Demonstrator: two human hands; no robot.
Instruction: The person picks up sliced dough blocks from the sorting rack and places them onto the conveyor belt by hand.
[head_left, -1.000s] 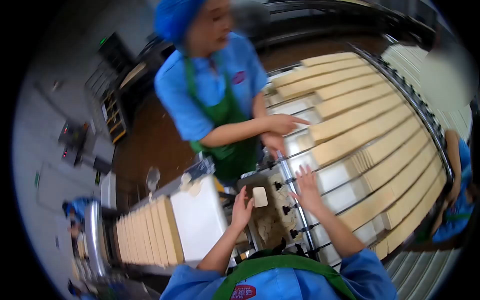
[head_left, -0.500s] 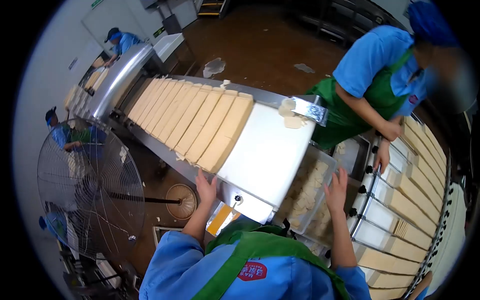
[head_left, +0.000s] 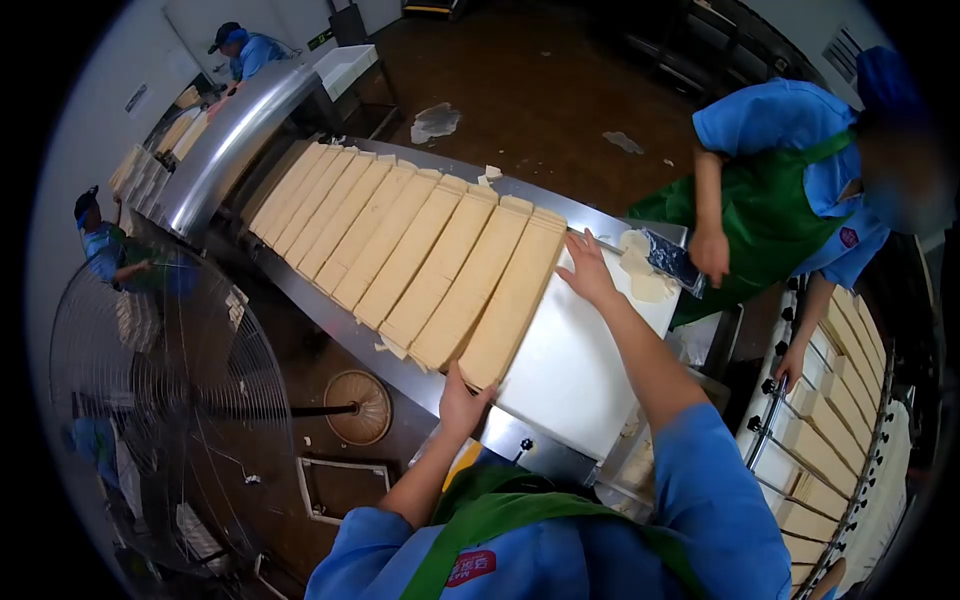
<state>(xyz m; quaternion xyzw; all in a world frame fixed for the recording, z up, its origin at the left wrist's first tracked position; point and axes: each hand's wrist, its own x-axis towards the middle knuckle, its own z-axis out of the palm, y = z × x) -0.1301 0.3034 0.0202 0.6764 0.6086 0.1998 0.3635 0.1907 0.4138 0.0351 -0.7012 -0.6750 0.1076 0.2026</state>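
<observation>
Long pale stacks of dough sheets lie side by side on the conveyor, and the nearest dough stack point(head_left: 518, 300) borders the bare white belt. My left hand point(head_left: 463, 405) is at its near end, thumb and fingers closed about the corner. At the far end, my right hand point(head_left: 590, 268) reaches across the belt, fingers stretched out and spread, fingertips at the stack's edge. The stack rests flat on the belt.
A bin of dough scraps point(head_left: 635, 455) stands below the conveyor's end. Opposite, a co-worker in a green apron point(head_left: 770, 210) stands beside a rack of dough stacks point(head_left: 835, 440). A large fan point(head_left: 170, 380) is at left. Scraps point(head_left: 645, 275) lie by a foil-wrapped part.
My hands have moved onto the two ends of the nearest stack; my right hand came over from above the scrap bin. The row of stacks reaches farther along the belt. The co-worker's arms have shifted.
</observation>
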